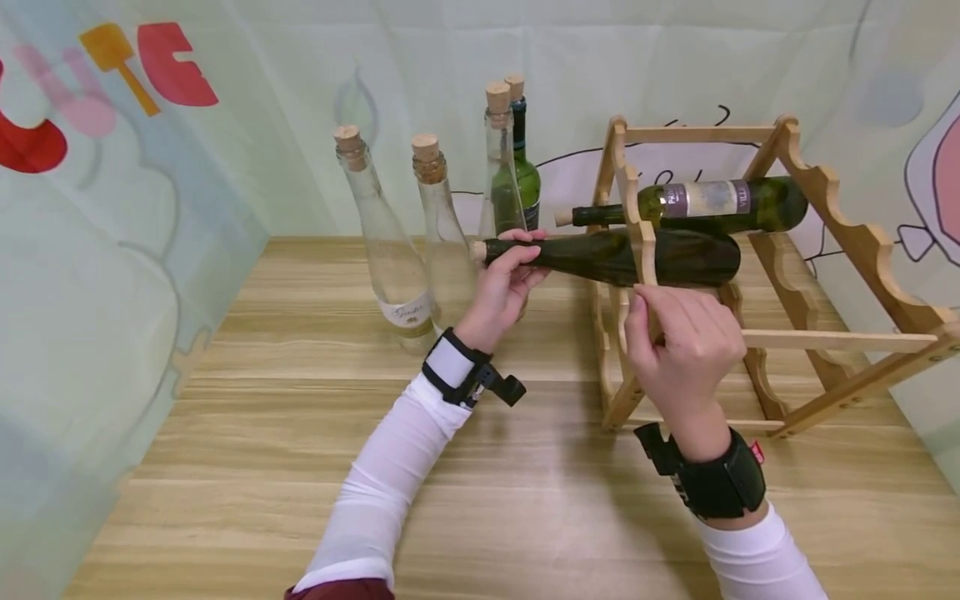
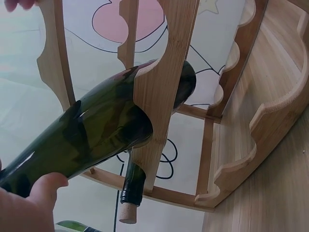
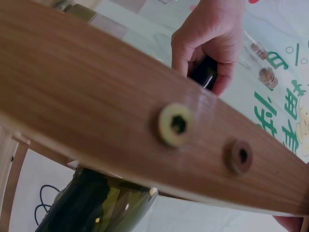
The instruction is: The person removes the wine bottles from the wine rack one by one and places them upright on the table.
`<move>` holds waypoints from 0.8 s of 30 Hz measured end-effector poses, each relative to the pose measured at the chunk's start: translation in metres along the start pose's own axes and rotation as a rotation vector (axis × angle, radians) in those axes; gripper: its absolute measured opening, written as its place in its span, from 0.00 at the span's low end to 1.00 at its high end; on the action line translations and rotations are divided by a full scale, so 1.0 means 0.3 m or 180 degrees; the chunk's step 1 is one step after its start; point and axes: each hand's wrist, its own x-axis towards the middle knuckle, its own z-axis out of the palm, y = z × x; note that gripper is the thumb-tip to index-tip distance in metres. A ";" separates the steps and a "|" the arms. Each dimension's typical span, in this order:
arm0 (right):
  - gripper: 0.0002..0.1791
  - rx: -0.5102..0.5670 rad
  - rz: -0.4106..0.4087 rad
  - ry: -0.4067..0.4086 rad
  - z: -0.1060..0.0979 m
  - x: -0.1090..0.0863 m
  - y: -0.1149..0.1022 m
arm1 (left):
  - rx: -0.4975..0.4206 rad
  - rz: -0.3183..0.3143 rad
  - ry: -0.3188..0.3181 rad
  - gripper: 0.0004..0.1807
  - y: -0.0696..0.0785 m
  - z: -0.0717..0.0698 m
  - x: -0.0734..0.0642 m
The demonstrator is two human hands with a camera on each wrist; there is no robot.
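My left hand [image 1: 504, 287] grips the neck of a dark green wine bottle [image 1: 600, 257], corked and lying on its side. Its body passes over the scalloped front rail of a wooden wine rack [image 1: 642, 242], the base inside the frame. In the left wrist view, the thumb of the left hand [image 2: 34, 203] presses against the bottle [image 2: 87, 130]. At the rack's front, my right hand [image 1: 686, 346] holds the rail with curled fingers, partly hiding it. Behind the held bottle, a labelled green bottle [image 1: 705, 202] lies on the rack, cork to the left.
Two clear corked bottles [image 1: 390, 250] [image 1: 447, 242] stand left of the left hand. Farther back, another clear bottle [image 1: 501, 175] stands beside an upright green bottle [image 1: 528, 183]. A printed cloth [image 1: 300, 50] hangs behind the wooden table [image 1: 300, 433].
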 end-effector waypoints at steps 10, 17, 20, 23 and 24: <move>0.14 0.0003 -0.0031 -0.0021 -0.001 0.000 0.005 | -0.0074 -0.0083 0.0067 0.15 0.006 -0.012 0.002; 0.13 0.0005 -0.0049 -0.0035 -0.002 -0.003 0.008 | -0.0084 -0.0131 0.0119 0.15 0.001 -0.029 0.004; 0.13 -0.0002 -0.0050 -0.0037 -0.002 -0.003 0.008 | -0.0104 -0.0127 0.0095 0.15 0.002 -0.029 0.006; 0.13 -0.0005 -0.0049 -0.0032 -0.002 -0.002 0.009 | -0.0130 -0.0128 0.0110 0.16 0.005 -0.027 0.008; 0.14 -0.0001 -0.0049 -0.0029 -0.001 -0.001 0.009 | -0.0140 -0.0129 0.0117 0.16 0.007 -0.027 0.009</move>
